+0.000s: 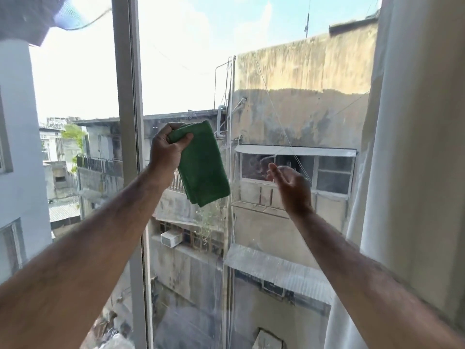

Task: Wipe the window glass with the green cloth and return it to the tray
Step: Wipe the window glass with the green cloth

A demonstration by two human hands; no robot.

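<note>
My left hand (166,149) is raised in front of the window glass (289,102) and grips the top corner of a folded green cloth (205,170), which hangs down to the right of the hand. My right hand (293,187) is lifted a little lower and to the right, palm turned inward with the fingers spread, holding nothing and apart from the cloth. The glass pane shows faint streaks and reflections low down. No tray is in view.
A grey vertical window frame (129,122) stands just left of my left hand. A pale curtain (412,172) hangs along the right edge. Weathered buildings and sky lie beyond the glass.
</note>
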